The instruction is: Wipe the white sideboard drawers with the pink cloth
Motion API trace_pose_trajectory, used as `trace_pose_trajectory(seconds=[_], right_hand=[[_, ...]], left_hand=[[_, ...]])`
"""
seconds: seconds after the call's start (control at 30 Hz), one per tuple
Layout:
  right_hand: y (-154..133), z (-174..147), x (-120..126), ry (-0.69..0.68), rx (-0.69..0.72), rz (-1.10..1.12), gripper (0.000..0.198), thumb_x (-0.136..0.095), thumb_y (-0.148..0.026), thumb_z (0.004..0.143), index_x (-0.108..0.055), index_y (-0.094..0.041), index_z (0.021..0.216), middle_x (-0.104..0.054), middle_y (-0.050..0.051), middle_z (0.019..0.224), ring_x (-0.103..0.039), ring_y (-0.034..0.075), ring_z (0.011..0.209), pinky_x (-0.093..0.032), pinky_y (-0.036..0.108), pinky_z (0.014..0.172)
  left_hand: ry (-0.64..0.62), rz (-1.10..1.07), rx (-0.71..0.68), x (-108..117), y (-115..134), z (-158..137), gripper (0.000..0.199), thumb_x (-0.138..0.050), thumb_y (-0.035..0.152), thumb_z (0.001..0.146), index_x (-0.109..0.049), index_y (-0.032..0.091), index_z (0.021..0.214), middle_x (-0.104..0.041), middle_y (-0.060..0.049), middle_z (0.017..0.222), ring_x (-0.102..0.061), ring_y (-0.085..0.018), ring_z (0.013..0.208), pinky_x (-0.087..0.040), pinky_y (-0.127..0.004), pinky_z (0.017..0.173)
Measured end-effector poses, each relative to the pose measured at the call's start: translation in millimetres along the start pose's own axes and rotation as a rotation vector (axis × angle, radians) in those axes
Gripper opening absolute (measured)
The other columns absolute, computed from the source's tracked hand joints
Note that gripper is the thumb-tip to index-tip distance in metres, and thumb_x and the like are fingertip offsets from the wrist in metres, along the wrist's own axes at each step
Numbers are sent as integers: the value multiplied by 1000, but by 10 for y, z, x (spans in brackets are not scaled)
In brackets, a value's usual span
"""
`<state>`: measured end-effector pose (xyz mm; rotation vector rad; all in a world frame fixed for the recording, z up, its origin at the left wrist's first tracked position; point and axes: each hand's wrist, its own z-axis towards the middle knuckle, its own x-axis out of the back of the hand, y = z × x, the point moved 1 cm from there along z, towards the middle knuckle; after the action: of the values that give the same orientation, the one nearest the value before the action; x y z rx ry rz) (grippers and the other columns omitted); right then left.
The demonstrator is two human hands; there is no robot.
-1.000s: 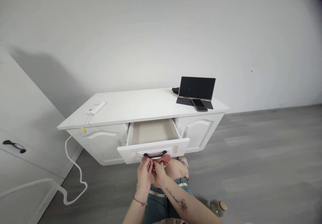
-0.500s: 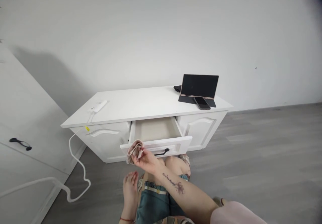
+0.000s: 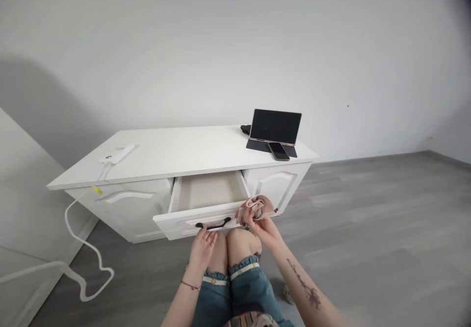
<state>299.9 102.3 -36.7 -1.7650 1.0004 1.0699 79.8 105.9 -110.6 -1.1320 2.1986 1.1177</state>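
My right hand is closed on a rolled, pinkish patterned cloth, held at the right end of the drawer front. Much of the cloth's underside is hidden by my fingers. The pulled-out white drawer shows a bare beige bottom. My left hand is at the black drawer handle, its thumb and fingertips closed at the left part of it.
On the white cabinet stand a dark-screened tablet and a phone. A white power strip lies at the left, its cable hanging down to the left. My knees are close below the drawer.
My right hand has carried the cloth from the drawer's left end to its right end. My left hand has come up to the handle. The view has turned to the right.
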Motion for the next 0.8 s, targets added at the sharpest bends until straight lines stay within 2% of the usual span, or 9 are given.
trace_pose_trajectory(seconds=[0.17, 0.37, 0.47, 0.53, 0.6, 0.7, 0.8], right_hand=[[-245, -26, 161, -11, 124, -159, 25, -50, -1, 82, -67, -12, 97, -66, 7, 100, -67, 11, 94, -55, 22, 71], [-311, 64, 283, -27, 175, -251, 19, -59, -10, 81, -67, -16, 97, -67, 8, 101, -67, 14, 94, -55, 25, 69], [-266, 120, 433, 64, 231, -257, 13, -63, -21, 81, -67, -18, 93, -67, 7, 99, -66, 15, 89, -55, 27, 68], [-200, 146, 589, 195, 288, -351, 14, -67, -27, 76, -65, -19, 87, -67, 5, 90, -66, 18, 81, -56, 31, 68], [-124, 131, 756, 379, 405, -546, 23, -72, -28, 67, -61, -20, 85, -65, 4, 83, -64, 20, 78, -56, 36, 70], [-38, -3, 909, 617, 760, -976, 40, -72, -30, 63, -54, -22, 98, -64, 4, 91, -64, 24, 88, -54, 43, 83], [-3, -178, 853, 625, 1049, -1413, 48, -64, -36, 74, -49, -22, 118, -63, 9, 109, -63, 27, 99, -51, 47, 89]], left_hand=[[70, -7, -26, -5, -54, 22, 21, -54, 5, 86, -65, 18, 74, -72, -6, 76, -69, -15, 72, -57, -29, 76], [78, -26, -104, -25, -106, 69, 22, -57, 2, 83, -63, 18, 70, -73, -4, 71, -69, -14, 67, -57, -28, 74], [81, -28, -88, -17, -107, 87, 25, -54, 1, 85, -63, 17, 69, -74, -4, 70, -70, -14, 66, -58, -29, 72], [74, -27, -98, -6, -106, 96, 23, -54, 1, 85, -65, 17, 72, -75, -4, 72, -71, -14, 67, -58, -28, 71], [60, -18, -116, 11, -108, 106, 20, -57, 1, 84, -66, 17, 75, -76, -3, 74, -72, -13, 69, -57, -26, 71], [36, 1, -133, 54, -123, 125, 16, -65, 2, 80, -66, 17, 75, -76, -3, 77, -73, -13, 75, -56, -25, 74], [13, 9, -146, 109, -144, 149, 14, -73, 5, 75, -67, 17, 77, -77, -3, 80, -74, -15, 79, -55, -27, 78]])
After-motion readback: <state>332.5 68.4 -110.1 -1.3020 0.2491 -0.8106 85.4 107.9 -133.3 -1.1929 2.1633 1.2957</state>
